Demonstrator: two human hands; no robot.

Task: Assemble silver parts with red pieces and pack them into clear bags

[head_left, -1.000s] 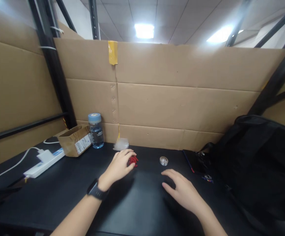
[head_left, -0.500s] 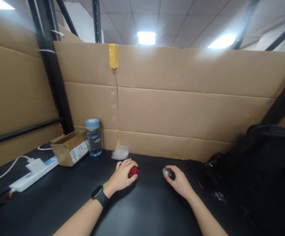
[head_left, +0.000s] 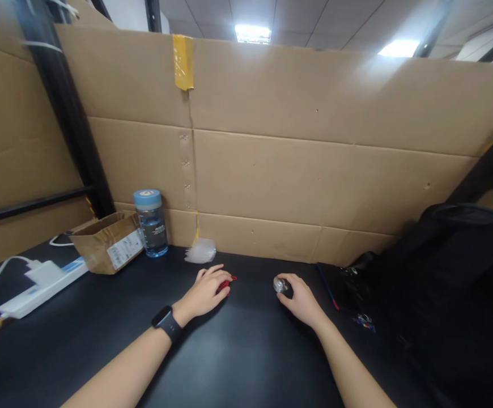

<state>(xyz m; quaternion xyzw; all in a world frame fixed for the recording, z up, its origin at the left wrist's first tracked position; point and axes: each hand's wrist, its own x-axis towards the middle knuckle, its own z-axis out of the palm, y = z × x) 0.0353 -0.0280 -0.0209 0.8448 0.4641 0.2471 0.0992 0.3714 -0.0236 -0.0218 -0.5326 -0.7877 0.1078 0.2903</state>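
Note:
Beneath the fingers and thumb of my left hand (head_left: 206,292) is a small tangled bundle of red cord (head_left: 223,287), partly covered by the hand. One loop of it sticks out to the right, past the fingertips. My right hand (head_left: 301,300) pinches a small, round, shiny clear object (head_left: 279,284) between thumb and fingers, low over the black tabletop. Its far side is hidden by the fingers, and its exact kind does not show. A dark watch (head_left: 167,323) sits on my left wrist. The two hands are apart, with bare black surface between them.
At the back left stand a blue-capped water bottle (head_left: 151,226) and an open cardboard box (head_left: 108,243), with a white power strip (head_left: 42,289) before them. Crumpled translucent plastic (head_left: 201,251) lies against the cardboard wall (head_left: 255,181). A black bag (head_left: 454,306) fills the right side.
The camera has tipped downward, so the scene sits higher in view. My left fingers have straightened somewhat over the red cord, and a loop now pokes out. The right hand keeps its pinch.

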